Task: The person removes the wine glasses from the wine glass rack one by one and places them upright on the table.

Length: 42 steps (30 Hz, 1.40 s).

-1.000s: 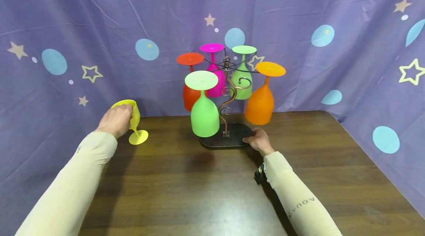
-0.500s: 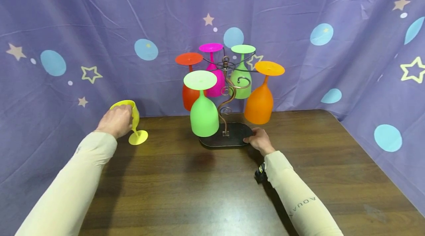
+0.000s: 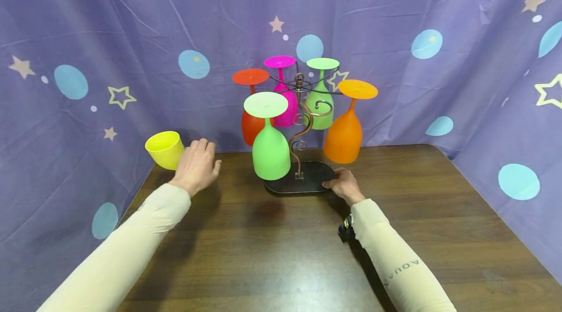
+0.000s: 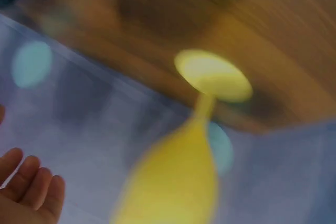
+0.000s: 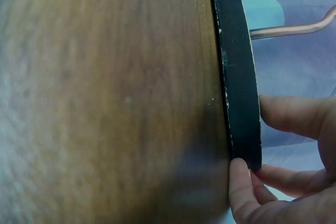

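A yellow goblet stands upright at the left of the table; its stem and foot are hidden behind my hand in the head view but show in the left wrist view. My left hand is beside it, fingers extended and holding nothing, apart from the goblet in the left wrist view. My right hand grips the right end of the black base of a metal goblet rack, thumb on top and fingers at the edge. From the rack hang upside down a red goblet, a magenta goblet, an orange goblet and two green goblets.
The rack's curved copper post rises from the base to wire arms. A purple curtain with stars and blue ovals hangs behind and at the sides of the brown wooden table.
My left hand has let go of the yellow goblet and moved right, in front of its stem. The right hand has stayed on the rack's base.
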Each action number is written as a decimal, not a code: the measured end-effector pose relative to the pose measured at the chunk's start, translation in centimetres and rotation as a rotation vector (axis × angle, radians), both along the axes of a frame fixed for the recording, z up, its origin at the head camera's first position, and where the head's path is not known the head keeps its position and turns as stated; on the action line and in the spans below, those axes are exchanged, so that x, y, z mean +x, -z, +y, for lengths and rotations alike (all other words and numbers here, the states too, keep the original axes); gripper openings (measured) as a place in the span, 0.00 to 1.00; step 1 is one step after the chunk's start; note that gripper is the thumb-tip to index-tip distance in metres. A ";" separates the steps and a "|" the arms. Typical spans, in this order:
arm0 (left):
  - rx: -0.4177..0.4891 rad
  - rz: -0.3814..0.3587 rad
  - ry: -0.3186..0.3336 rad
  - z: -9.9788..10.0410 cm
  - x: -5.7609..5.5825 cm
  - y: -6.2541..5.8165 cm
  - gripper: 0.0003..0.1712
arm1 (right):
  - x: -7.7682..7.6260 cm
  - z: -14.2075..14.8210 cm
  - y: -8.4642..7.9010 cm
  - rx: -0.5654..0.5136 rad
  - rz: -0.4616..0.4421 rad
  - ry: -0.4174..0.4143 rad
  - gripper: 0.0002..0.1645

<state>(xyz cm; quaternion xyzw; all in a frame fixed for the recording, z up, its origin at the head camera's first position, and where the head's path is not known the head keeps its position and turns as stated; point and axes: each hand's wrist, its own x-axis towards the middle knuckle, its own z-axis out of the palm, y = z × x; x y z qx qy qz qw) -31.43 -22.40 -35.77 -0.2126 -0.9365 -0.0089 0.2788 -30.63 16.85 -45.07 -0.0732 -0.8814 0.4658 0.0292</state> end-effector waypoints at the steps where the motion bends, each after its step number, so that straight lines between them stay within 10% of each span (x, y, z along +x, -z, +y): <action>1: 0.015 -0.031 -0.001 0.8 0.2 0.3 0.19 | 0.0 0.0 0.0 -0.002 -0.001 -0.001 0.21; 14: 0.324 -0.430 -0.043 9.0 1.4 4.7 0.24 | 0.0 0.0 -0.2 0.009 -0.020 -0.008 0.20; 25: 0.546 -0.542 -0.059 11.8 0.5 7.5 0.24 | 0.0 0.1 0.1 0.029 0.006 -0.020 0.18; 42: 0.721 -0.624 -0.172 13.5 0.7 7.5 0.33 | 0.7 1.5 -1.4 -0.006 0.011 -0.056 0.30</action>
